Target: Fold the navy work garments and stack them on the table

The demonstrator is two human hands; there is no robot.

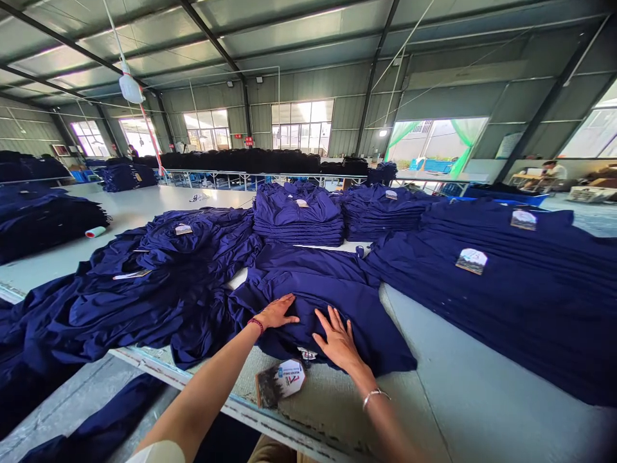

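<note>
A navy blue garment (328, 283) lies spread on the table before me, its exact kind unclear. My left hand (277, 312) rests flat on its left part, thumb stretched toward the middle. On the near right part lies my right hand (337, 339), palm down with fingers spread. Neither hand grips the cloth. A printed paper hang tag (281, 383) sits on the table at the garment's near edge, below and between my hands. A small white label (307, 353) shows at that same edge.
Left lies a loose heap of navy garments (159, 283), partly hanging over the table edge. Behind stand neat folded stacks (299, 215). Flat layered garments (491, 302) with tags cover the right. A thread cone (95, 232) lies far left. A person (554, 170) sits in the right background.
</note>
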